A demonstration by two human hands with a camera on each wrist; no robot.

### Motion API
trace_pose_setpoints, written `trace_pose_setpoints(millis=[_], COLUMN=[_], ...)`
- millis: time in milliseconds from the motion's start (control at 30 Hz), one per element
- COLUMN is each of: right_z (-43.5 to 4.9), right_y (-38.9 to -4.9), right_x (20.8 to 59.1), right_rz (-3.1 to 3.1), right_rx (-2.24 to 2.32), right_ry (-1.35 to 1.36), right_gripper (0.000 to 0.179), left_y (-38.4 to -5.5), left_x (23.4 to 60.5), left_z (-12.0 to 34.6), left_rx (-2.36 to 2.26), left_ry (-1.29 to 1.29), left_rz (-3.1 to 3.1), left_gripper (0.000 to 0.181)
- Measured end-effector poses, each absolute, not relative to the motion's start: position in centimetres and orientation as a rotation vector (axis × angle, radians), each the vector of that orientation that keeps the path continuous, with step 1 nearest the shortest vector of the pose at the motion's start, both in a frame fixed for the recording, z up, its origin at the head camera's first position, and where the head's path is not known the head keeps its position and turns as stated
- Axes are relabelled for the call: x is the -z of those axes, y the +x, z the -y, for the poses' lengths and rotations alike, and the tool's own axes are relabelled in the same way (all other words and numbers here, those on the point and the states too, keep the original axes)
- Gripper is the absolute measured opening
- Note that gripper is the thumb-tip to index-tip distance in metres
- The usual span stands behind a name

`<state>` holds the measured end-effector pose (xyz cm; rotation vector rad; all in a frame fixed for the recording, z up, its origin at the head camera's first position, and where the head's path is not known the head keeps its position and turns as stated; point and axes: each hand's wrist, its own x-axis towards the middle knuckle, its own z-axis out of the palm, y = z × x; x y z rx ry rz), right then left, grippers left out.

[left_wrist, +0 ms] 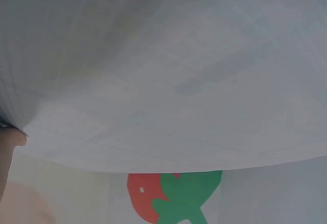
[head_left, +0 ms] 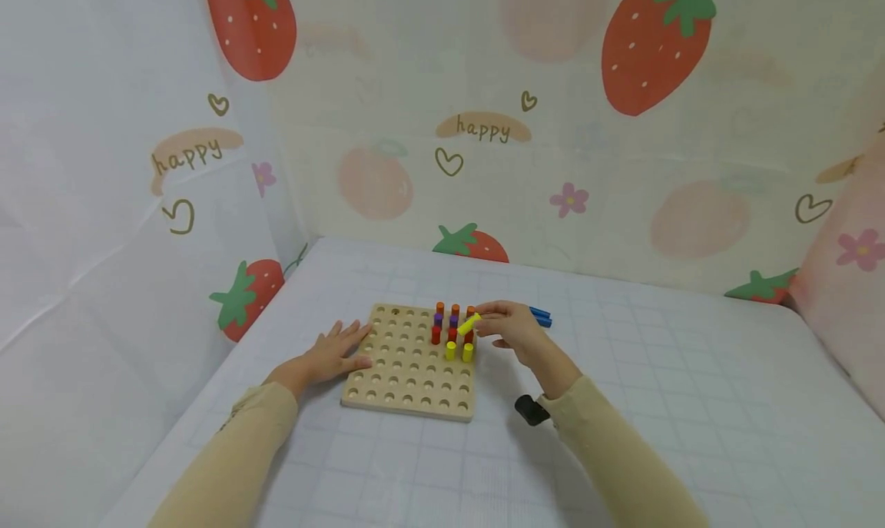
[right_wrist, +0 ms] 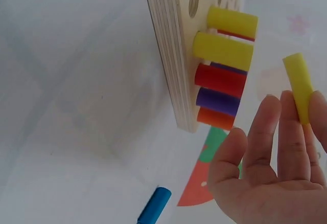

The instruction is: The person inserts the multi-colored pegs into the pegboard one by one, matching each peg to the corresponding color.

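A square wooden pegboard [head_left: 408, 411] with rows of round holes lies on the table. My left hand [head_left: 330, 356] rests at its left side, fingers spread and fairly straight. Above the board's right side, my right hand [head_left: 515, 333] pinches a tilted yellow peg [right_wrist: 299, 83] between thumb and fingers, apart from the board. Upright pegs fill part of the far right: orange pegs [head_left: 439, 308] at the back, then purple pegs [head_left: 439, 322], red pegs [head_left: 436, 335] and two yellow pegs [head_left: 451, 351]. The left wrist view catches mainly tabletop, with a fingertip [left_wrist: 19, 138] at its left edge.
Several blue pegs [head_left: 542, 320] lie on the table just beyond the right hand. A small black object [head_left: 531, 410] shows by the right sleeve cuff. A curtain with strawberry prints [head_left: 484, 190] hangs behind the white table [head_left: 657, 374].
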<state>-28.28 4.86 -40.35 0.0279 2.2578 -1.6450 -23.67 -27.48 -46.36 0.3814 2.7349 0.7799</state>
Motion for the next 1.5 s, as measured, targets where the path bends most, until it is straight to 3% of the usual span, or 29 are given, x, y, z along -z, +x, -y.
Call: trace_pose_setpoints(millis=[600,1500], right_z=[-2.3,0.3], right_y=[-27.3,-26.9], right_x=[41.9,42.8], right_rz=[-2.328,-2.747], right_rx=[1.634,1.184], right_ry=[-0.050,-0.295], right_gripper=[0.014,0.016], left_y=[-23.5,-23.7], left_x=[46.0,46.3], left_z=[27.3,27.5], left_rx=[-0.784,-0.786], left_ry=[0.376,0.388], left_rz=[-2.737,-2.742], left_gripper=[0.081,0.084])
